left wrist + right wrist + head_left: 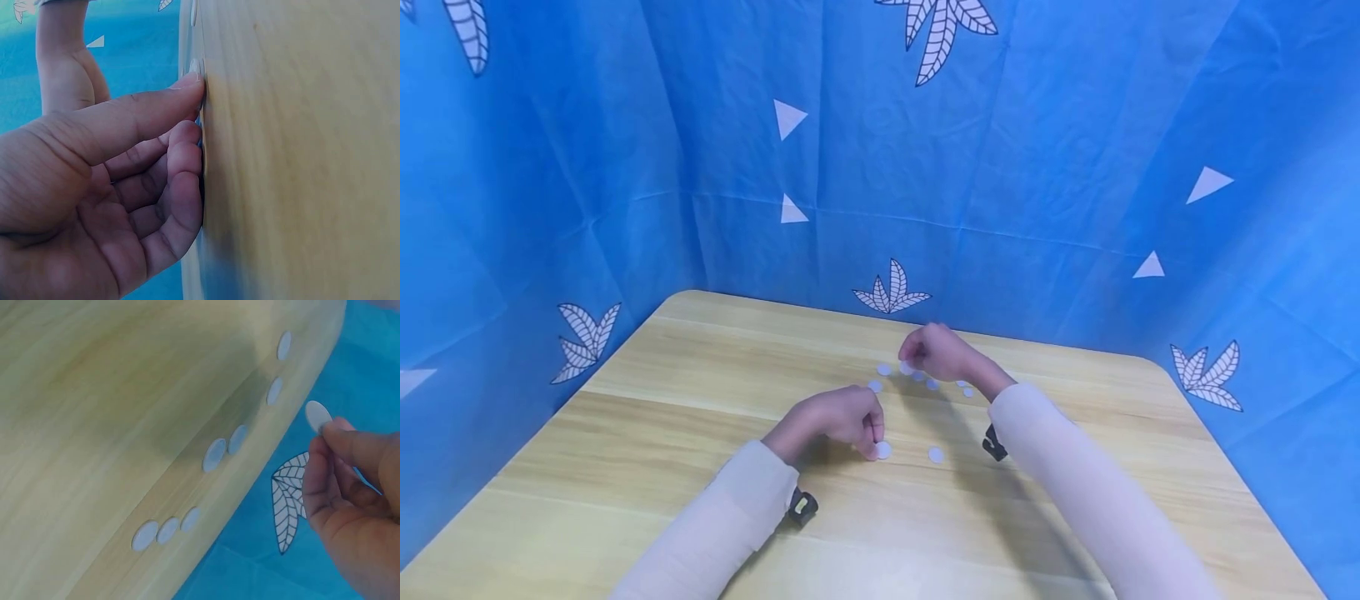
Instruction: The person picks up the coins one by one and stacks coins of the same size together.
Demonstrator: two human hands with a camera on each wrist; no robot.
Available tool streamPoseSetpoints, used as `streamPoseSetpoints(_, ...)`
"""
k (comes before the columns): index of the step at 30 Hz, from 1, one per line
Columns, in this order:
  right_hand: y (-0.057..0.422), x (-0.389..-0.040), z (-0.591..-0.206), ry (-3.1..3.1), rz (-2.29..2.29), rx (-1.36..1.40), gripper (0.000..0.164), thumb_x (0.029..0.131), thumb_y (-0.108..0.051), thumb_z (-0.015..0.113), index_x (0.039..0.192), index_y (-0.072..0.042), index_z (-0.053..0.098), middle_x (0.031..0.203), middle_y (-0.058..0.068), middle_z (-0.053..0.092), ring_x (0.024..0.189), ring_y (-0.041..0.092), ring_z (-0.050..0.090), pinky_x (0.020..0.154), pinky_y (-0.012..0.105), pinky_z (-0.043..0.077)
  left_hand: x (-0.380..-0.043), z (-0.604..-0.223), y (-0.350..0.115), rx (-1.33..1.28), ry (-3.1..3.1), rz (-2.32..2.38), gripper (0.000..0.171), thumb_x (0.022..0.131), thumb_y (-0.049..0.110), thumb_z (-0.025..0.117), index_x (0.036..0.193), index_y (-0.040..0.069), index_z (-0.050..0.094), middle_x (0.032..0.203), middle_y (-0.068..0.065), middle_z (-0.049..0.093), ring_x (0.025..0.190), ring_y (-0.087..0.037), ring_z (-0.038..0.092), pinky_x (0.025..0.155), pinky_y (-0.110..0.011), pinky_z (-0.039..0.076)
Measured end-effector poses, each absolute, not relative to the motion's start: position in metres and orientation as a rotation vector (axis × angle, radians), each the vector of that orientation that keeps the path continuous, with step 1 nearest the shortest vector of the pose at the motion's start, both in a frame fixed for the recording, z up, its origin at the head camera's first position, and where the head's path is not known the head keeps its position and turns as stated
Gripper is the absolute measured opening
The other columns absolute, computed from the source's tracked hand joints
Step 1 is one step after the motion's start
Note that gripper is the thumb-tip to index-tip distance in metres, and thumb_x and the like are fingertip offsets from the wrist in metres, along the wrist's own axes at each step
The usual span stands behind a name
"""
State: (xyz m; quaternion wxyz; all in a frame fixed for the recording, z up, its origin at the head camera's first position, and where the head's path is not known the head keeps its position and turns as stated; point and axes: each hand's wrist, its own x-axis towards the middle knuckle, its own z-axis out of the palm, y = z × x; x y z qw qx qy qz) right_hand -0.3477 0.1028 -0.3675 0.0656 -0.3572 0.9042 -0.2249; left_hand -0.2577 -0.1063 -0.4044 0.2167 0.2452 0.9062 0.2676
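Observation:
My right hand [938, 352] pinches a white round disc [318, 417] between thumb and fingertips, held up off the table near its far side. Down at the middle of the tabletop, my left hand [842, 419] has its fingers curled, with thumb and fingertips at the edge of another white disc [883, 450]. In the left wrist view the left thumb [150, 115] meets that disc's rim, and the curled fingers rest against the wood. One more disc [936, 455] lies flat to the right of the left hand.
Several white discs lie about the far part of the wooden table [647, 417], among them a larger one [214, 455] and a small one [190, 519]. A blue curtain [880, 150] with leaf and triangle prints hangs behind and beside the table.

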Motion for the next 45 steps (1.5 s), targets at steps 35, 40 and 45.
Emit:
streamPoseSetpoints(35,0.116,-0.291,-0.388,2.519,-0.791,-1.221,0.016,0.088,0.011,0.069,0.095,-0.001,0.075,0.092,0.006,0.076,0.085,0.013,0.070,0.077,0.021,0.057,-0.259,-0.404,-0.104,0.656,2.501,0.734,0.017,0.080,0.013,0.088,0.082,0.015,0.072,0.077,0.002,0.066,0.074,-0.014,0.058,0.071,-0.031,0.050)
streamPoseSetpoints(40,0.114,-0.283,-0.392,2.503,-0.844,-1.225,0.015,0.089,0.011,0.068,0.096,-0.001,0.074,0.094,0.007,0.075,0.085,0.015,0.071,0.077,0.021,0.057,-0.261,-0.407,-0.105,0.681,2.508,0.727,0.017,0.080,0.014,0.089,0.081,0.017,0.071,0.077,0.003,0.067,0.074,-0.013,0.058,0.072,-0.030,0.050)
streamPoseSetpoints(45,0.114,-0.275,-0.401,2.487,-0.938,-1.186,0.013,0.089,0.009,0.070,0.096,-0.001,0.074,0.092,0.007,0.075,0.081,0.014,0.072,0.074,0.022,0.058,-0.262,-0.408,-0.105,0.690,2.505,0.734,0.017,0.079,0.014,0.089,0.081,0.017,0.071,0.077,0.003,0.067,0.074,-0.013,0.058,0.072,-0.030,0.050)
